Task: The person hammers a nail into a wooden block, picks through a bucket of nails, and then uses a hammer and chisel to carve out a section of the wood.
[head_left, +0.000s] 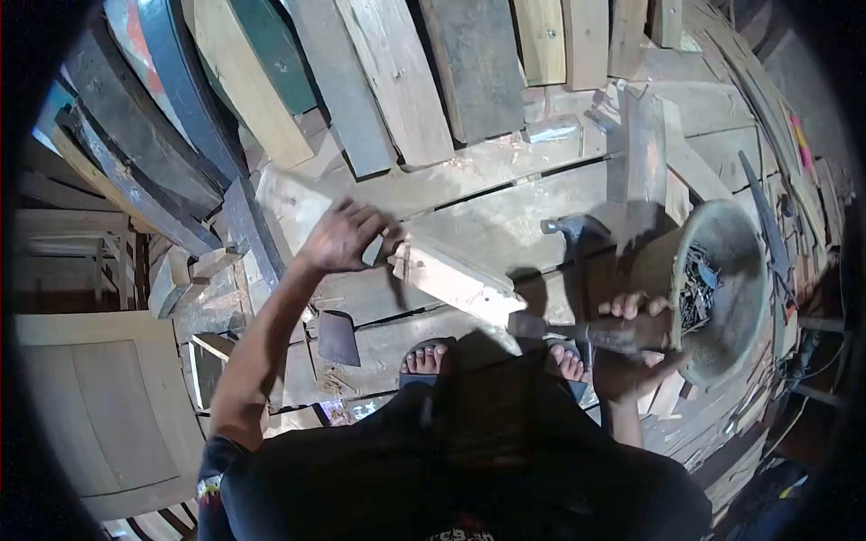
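Note:
My left hand point(347, 236) is closed around a pale length of wood point(456, 284) that slants down to the right across the floorboards. Its near end is roughly cut and brightly lit. My right hand point(636, 347) curls round a dark, blurred long tool point(586, 334); its far tip point(528, 325) overlaps the near end of the wood in this view. Motion blur hides the tool's exact kind. A claw hammer point(573, 225) shows between the wood and a bowl point(740, 298) of nails point(696, 288), which stands right beside my right hand.
Several boards point(392, 77) stand in a row at the back. A handsaw point(767, 225) lies past the bowl. A dark flat piece point(338, 338) sits near my feet point(424, 359), and a panelled door point(108, 406) is at the left. Gaps run between the floorboards point(532, 203).

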A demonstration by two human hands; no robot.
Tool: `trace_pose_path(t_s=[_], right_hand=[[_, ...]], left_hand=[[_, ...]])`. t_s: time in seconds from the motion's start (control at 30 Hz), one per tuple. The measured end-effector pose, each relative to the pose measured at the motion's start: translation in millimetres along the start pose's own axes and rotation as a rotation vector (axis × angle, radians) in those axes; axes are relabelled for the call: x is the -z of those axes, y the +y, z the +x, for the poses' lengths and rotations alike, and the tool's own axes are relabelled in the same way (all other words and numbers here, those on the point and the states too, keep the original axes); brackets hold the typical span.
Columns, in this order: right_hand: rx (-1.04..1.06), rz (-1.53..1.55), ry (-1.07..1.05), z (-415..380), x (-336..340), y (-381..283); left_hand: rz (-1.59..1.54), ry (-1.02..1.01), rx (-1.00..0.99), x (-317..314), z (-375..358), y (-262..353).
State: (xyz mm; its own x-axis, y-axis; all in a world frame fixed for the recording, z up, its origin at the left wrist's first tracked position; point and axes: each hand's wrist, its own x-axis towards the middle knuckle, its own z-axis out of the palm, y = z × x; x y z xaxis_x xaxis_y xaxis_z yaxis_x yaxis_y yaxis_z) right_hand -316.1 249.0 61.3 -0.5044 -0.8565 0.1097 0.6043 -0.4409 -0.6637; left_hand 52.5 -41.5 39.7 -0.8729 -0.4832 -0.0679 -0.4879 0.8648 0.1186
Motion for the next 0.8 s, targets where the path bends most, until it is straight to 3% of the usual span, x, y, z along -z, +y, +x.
trace_pose_path(t_s=[0.1, 0.2, 0.27, 0.3, 0.33, 0.43, 0.53, 0.6, 0.67, 0.73, 0.8], right_hand=[[0.011, -0.232, 0.021, -7.3, 4.5, -8.3], [-0.061, -0.311, 0.060, -14.7, 19.9, -19.5], [-0.114, -0.428, 0.136, -22.4, 25.4, -33.9], [-0.221, -0.463, 0.128, -26.2, 32.3, -48.7], [-0.156, -0.552, 0.078, -31.7, 26.3, -56.4], [-0.317, -0.839, 0.124, -40.4, 9.8, -93.0], [-0.415, -0.953, 0.163, -56.3, 18.5, -105.4], [-0.259, -0.934, 0.201, -60.4, -2.0, -93.7], [-0.229, -1.128, 0.194, -80.2, 37.1, -90.9], [-0.216, -1.114, 0.257, -86.6, 38.9, -86.0], [-0.245, -1.110, 0.254, -90.4, 36.9, -82.2]], left_hand=[[0.074, -0.058, -0.079, 7.2, 24.7, -18.0], [0.159, 0.091, -0.022, -1.8, 24.0, -18.2], [0.110, 0.045, 0.224, 3.2, 12.0, -4.5], [0.091, 0.200, 0.268, -11.2, 0.7, -0.1], [0.074, 0.354, 0.315, -26.0, -11.4, 8.9], [-0.296, 0.553, 0.642, -75.9, -31.7, 47.9], [-1.084, 0.780, 0.933, -121.5, -9.6, 75.5], [-1.142, 0.935, 0.923, -118.5, 8.3, 68.9], [-1.257, 1.068, 0.926, -99.9, 29.2, 48.5], [-1.269, 1.098, 0.967, -114.3, 36.2, -11.1], [-1.206, 1.065, 0.967, -105.5, 36.5, -22.0]])
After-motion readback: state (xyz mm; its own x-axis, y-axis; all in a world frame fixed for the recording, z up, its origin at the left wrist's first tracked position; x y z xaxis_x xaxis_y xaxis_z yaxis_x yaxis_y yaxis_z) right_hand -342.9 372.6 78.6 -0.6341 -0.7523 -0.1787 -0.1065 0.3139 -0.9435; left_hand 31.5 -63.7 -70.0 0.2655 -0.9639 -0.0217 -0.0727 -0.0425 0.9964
